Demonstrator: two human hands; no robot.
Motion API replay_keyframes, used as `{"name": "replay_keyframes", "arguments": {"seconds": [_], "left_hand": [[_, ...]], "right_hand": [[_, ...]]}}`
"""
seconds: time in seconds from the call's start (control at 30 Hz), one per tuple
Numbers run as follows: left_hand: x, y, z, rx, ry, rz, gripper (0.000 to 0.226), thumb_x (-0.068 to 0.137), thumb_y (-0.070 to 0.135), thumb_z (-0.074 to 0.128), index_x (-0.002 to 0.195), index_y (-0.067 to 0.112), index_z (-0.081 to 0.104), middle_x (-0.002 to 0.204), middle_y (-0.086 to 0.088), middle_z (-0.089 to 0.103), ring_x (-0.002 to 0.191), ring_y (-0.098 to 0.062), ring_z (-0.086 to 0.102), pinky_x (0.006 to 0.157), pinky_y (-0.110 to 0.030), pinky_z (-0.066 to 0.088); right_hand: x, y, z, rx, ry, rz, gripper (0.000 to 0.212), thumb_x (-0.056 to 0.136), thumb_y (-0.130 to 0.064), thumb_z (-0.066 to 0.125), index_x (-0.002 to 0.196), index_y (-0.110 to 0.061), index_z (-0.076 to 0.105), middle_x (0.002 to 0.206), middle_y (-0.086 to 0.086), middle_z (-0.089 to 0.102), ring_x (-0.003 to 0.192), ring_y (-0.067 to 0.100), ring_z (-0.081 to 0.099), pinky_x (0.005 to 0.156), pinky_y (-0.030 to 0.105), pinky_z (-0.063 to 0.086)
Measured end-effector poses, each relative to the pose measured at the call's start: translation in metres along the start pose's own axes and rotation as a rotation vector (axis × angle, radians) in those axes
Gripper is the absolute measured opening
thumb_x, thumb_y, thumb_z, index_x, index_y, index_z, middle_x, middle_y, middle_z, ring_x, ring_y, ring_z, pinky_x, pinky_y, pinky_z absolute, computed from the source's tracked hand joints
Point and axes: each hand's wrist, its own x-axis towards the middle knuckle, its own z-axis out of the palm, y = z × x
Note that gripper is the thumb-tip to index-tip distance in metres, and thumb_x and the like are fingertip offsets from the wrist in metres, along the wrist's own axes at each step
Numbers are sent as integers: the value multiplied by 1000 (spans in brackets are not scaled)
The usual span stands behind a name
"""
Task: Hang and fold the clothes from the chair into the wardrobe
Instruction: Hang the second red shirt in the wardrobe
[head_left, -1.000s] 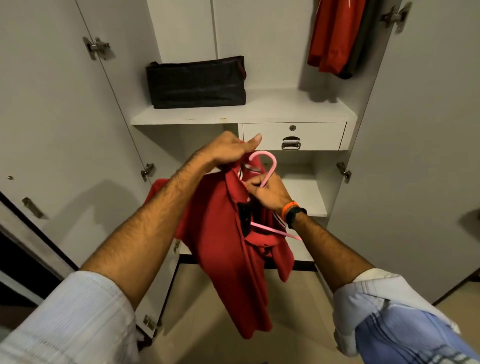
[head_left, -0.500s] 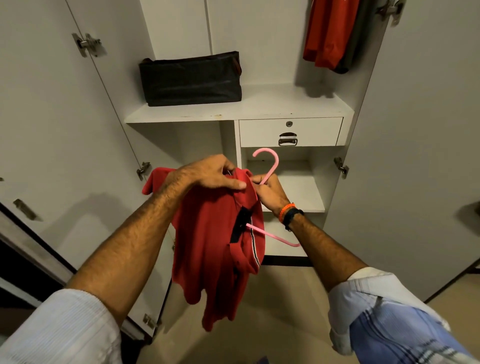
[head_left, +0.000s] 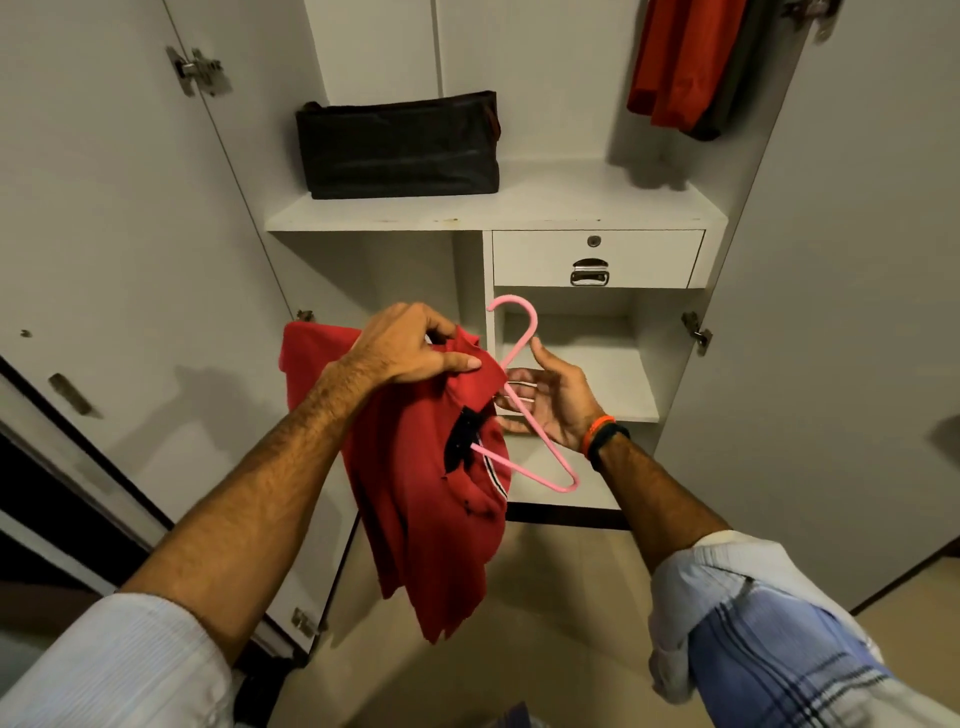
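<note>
Left hand (head_left: 402, 348) gripped shirt (head_left: 431, 467) collar; right hand (head_left: 550, 397) lay open against half-inserted hanger (head_left: 524, 415); hanging undone; two garments (head_left: 685, 62) hung already.

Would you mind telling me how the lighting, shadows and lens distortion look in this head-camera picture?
Head view: dim, warm light; a soft shadow of the arm falls on the white left wardrobe door, and the hanging red garment shades the white shelf beneath it; wide-angle distortion bows the door edges outward; the red polo shirt and pink plastic hanger look sharp, with little glare.
</note>
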Motion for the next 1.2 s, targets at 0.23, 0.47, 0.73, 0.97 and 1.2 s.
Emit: {"name": "replay_keyframes", "arguments": {"seconds": [0.23,0.47,0.73,0.97,1.2], "left_hand": [[-7,-3,-11,-61,4,36,38,73,53,79,106,35,75,109,12,73,80,-3,59,80,-26,47],[-13,-6,-25,-110,93,72,38,73,50,79,106,32,76,92,16,72,67,8,51,64,-18,38],[-15,-29,-27,-46,150,-37,33,77,51,77,105,34,76,92,10,72,82,-12,63,75,-25,45],[-15,-36,-17,-83,224,-136,29,81,45,75,109,36,74,93,11,69,89,-13,60,78,-26,42],[-9,-28,-12,-70,322,-158,27,83,42,75,107,29,75,89,7,68,82,-15,55,75,-27,39]], "right_hand": [[8,1,4,-736,233,134,22,88,-4,69,110,-6,68,105,18,71,83,20,68,59,29,59],[-8,-2,25,-908,159,113,10,95,-4,57,88,-7,63,101,18,65,104,40,65,95,49,54],[15,-14,-4,-1010,305,-32,34,100,-26,53,68,-17,54,65,0,57,60,16,51,66,30,45],[5,-47,-21,-1174,486,-279,38,99,-41,54,67,-22,46,68,-2,54,67,18,49,57,28,34],[-5,-66,-41,-1330,479,-265,42,77,-48,80,83,-8,72,78,6,71,72,23,64,65,27,48]]}}
